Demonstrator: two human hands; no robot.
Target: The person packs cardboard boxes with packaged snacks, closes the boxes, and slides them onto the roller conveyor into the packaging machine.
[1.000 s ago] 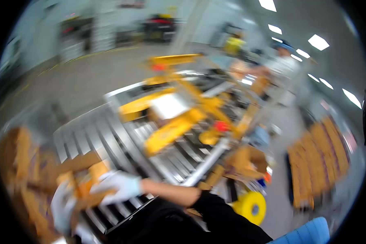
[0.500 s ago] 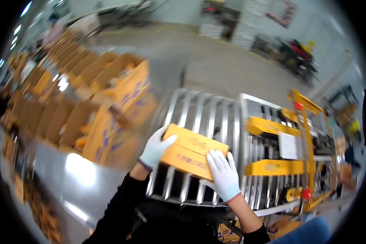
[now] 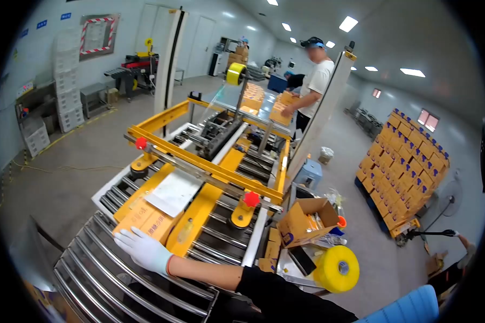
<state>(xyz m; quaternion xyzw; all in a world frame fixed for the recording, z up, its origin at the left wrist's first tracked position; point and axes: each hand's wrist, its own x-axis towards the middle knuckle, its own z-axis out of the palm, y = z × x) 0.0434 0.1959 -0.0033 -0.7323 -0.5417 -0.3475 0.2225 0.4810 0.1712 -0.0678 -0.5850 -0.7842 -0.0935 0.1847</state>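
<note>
My right hand (image 3: pixel 144 251), in a white glove with a red cuff edge, lies with its fingers stretched against the near end of a closed cardboard carton (image 3: pixel 147 219). The carton sits between the two yellow guide rails (image 3: pixel 195 218) of a carton sealing machine, on its rollers. Above the far part of the carton is a white sheet (image 3: pixel 174 191), which hides some of its top. My left hand is out of view.
A yellow crossbar (image 3: pixel 199 166) with red knobs spans the machine. At its right stand an open carton (image 3: pixel 309 220) and a yellow tape roll (image 3: pixel 337 268). Beyond, a person (image 3: pixel 313 81) handles cartons. Stacked cartons (image 3: pixel 404 169) stand on a pallet at right.
The view has swung right toward the sealing machine. The carton, earlier held between both hands over the rollers, is now between the guide rails. My left hand has left the view.
</note>
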